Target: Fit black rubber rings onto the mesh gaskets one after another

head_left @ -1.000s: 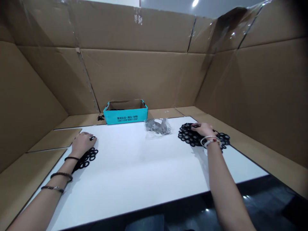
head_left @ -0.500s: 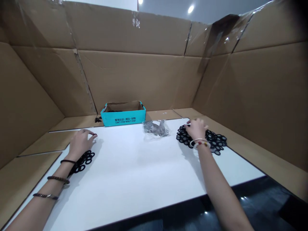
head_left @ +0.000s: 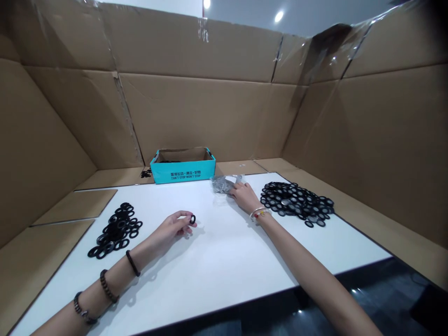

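Note:
My left hand (head_left: 173,227) is over the middle of the white table, pinching a small black rubber ring (head_left: 192,219) between its fingertips. My right hand (head_left: 244,196) lies with its fingers on the near edge of a clear plastic bag (head_left: 224,184) of grey contents. I cannot see that it grips the bag. A loose pile of black rubber rings (head_left: 115,231) lies to the left of my left hand. A wider pile of the same rings (head_left: 297,203) lies to the right of my right hand.
A white table (head_left: 210,252) carries the piles and the bag. Behind it stands an open teal cardboard box (head_left: 182,173), with a few black rings (head_left: 146,173) beside it on the left. Cardboard sheets wall the back and sides.
My left hand has moved off the left pile toward the table's middle, now holding a ring. My right hand has left the right pile and moved left to the plastic bag.

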Motion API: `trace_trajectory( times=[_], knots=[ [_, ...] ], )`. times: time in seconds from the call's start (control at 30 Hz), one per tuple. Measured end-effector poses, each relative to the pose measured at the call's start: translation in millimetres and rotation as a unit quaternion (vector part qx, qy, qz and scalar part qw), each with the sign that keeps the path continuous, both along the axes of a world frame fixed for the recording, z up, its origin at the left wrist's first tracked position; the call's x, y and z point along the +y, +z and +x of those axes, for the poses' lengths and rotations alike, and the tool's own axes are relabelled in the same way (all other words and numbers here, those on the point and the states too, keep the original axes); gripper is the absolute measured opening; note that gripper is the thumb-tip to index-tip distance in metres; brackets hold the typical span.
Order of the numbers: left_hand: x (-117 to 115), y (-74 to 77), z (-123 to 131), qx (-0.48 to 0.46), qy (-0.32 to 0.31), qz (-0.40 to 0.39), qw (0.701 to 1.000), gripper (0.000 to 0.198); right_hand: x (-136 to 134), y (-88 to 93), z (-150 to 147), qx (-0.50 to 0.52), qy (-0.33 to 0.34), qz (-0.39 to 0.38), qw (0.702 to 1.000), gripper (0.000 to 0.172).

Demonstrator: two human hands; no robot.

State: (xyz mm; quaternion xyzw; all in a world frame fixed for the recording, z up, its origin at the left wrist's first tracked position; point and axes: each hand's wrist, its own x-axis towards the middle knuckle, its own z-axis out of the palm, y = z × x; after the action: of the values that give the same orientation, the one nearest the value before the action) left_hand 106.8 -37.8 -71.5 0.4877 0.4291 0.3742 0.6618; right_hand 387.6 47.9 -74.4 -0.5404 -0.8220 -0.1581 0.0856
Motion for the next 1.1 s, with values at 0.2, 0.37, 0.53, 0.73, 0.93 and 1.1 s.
trace_trajectory(
  times=[0.2, 0.37, 0.53, 0.73, 0.93, 1.1],
  knots=[
    [4.4, -2.7, -6.1, -0.008, -0.002, -0.018, 1.0, 0.025, 5.0, -4.1, 1.5, 0.001, 0.009, -0.002, 1.0, 0.025],
    [-2.9, 8.0, 1.1, -0.004, 0.015, -0.024, 1.0, 0.023, 9.2, -6.0, 3.6, 0.02, 0.011, 0.0, 1.0, 0.021],
    [-8.0, 16.6, 4.8, 0.003, 0.023, -0.03, 0.999, 0.02, 10.5, -5.8, 6.7, 0.061, 0.014, -0.001, 0.998, 0.019],
    [-6.2, 13.1, 2.6, -0.003, 0.022, -0.025, 0.999, 0.023, -2.4, 7.0, -0.2, 0.155, 0.005, 0.017, 0.988, 0.018],
    [-2.1, 2.1, 3.6, -0.015, 0.05, -0.022, 0.998, 0.023, -36.4, 14.6, -44.1, 0.414, 0.101, -0.142, 0.894, 0.016],
    [-0.6, -1.5, 6.2, -0.029, 0.057, -0.028, 0.998, 0.021, -65.7, 11.1, -81.4, 0.572, 0.145, -0.34, 0.732, 0.019]
  ],
)
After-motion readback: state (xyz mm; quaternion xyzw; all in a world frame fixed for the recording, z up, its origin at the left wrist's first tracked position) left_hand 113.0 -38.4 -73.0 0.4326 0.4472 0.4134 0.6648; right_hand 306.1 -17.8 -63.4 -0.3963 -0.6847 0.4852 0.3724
